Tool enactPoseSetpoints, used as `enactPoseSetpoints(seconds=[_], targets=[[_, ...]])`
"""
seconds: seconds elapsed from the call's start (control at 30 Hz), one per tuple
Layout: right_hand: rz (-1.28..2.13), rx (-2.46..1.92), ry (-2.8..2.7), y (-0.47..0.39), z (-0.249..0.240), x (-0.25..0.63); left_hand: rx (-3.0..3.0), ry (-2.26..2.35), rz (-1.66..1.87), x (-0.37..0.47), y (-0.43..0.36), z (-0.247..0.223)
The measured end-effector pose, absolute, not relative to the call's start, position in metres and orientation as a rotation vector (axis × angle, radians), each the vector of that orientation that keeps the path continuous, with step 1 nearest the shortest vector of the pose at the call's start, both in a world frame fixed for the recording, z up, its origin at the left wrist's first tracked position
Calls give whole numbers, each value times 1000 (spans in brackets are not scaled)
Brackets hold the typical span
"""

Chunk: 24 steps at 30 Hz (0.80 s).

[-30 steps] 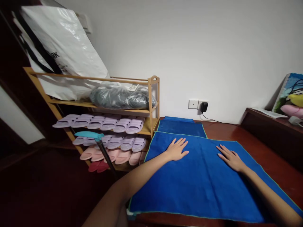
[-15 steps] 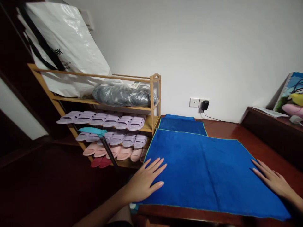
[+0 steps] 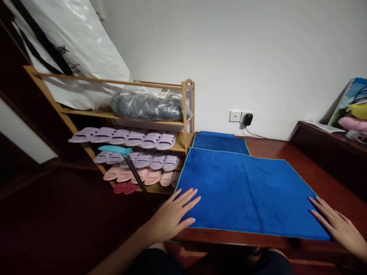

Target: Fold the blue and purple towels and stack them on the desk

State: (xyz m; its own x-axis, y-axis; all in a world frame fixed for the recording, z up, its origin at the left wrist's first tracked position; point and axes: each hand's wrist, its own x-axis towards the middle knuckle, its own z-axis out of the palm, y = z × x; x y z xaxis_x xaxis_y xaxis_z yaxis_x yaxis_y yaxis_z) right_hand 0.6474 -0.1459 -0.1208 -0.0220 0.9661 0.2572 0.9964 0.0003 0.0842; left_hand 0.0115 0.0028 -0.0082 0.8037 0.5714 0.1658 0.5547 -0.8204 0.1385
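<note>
A blue cloth point(image 3: 229, 187) with a thin green edge lies spread on the reddish-brown table point(image 3: 275, 147), a crease running down its middle. Behind it, partly covered by it, is a smaller blue cloth point(image 3: 220, 144). My left hand point(image 3: 174, 214) rests at the cloth's left side, palm down, fingers spread. At the right edge of the cloth my right hand point(image 3: 334, 221) lies palm down with its fingers stretched out. Neither hand grips anything.
A wooden rack point(image 3: 187, 114) at the left bears slippers point(image 3: 150, 139), a plastic-wrapped bundle point(image 3: 149, 105) and a white bag point(image 3: 83, 46). A blue-topped pole point(image 3: 137, 175) leans before it. A black plug point(image 3: 248, 119) sits in the wall; a dark ledge point(image 3: 321, 133) stands right.
The large cloth's front edge has shifted away from me, baring more of the table's front edge. My right hand is slightly farther right. The whole view has shifted a little.
</note>
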Motion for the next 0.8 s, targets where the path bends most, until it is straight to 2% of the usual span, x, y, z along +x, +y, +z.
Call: enactPoseSetpoints(seconds=[0.1,0.17,0.23,0.37,0.5,0.63,0.8], targets=[[-439,-2088,-2064,-152,-116,643,2936,927,310,7,-3,-12],[-483,-2077,-1924,-148,-99,609,2968,921,312,9,-11,-9],[-478,-2041,-1846,-138,-74,551,2988,875,309,16,-19,-3],[-235,-1777,-2209,-106,-32,406,2982,781,312,46,-21,8],[-98,-1489,-2451,-78,-29,320,2952,754,274,69,-6,-2],[-108,-1472,-2511,-75,-46,325,2919,700,227,65,3,-10],[-223,-1601,-2488,-98,-60,408,2894,777,176,39,2,-6]])
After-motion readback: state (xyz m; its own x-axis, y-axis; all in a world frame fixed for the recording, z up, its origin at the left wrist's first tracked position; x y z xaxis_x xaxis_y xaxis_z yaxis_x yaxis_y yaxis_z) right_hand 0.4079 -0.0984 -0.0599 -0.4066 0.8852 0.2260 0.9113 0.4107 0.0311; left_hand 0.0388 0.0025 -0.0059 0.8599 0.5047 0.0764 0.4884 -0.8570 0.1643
